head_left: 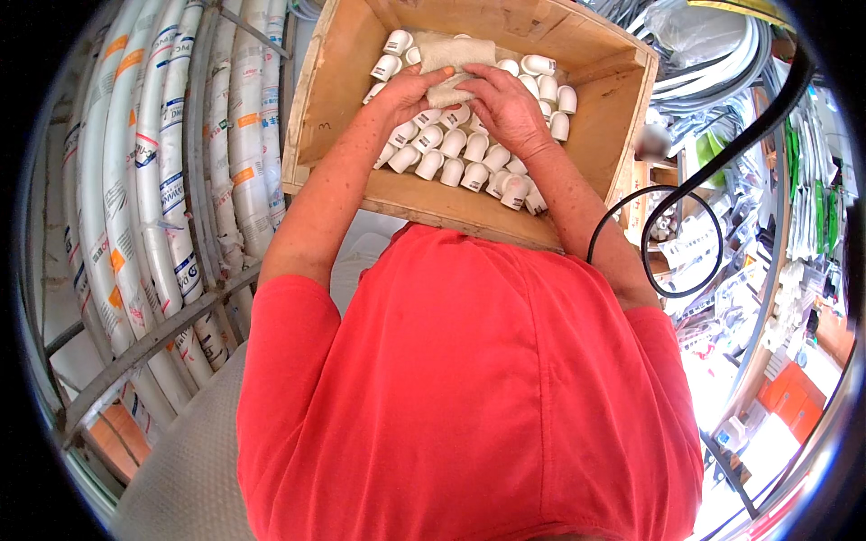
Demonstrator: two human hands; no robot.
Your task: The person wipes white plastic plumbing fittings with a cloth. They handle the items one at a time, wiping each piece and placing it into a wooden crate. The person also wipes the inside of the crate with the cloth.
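Observation:
A beige cloth is bunched between my two hands, over a wooden box tilted in front of me. My left hand holds the cloth's left side, thumb on top. My right hand has its fingers bent onto the cloth's right edge; whether they grip anything beneath is hidden. White plastic pipe elbow fittings lie in rows on the floor of the box, below and on both sides of the cloth. Several carry small printed labels. Fittings directly under the hands are partly covered.
Long wrapped white pipes stand in a metal rack on the left. A black cable loops near my right arm. Coiled white tubing hangs at the upper right. Bagged goods line the right side. Bubble wrap lies at lower left.

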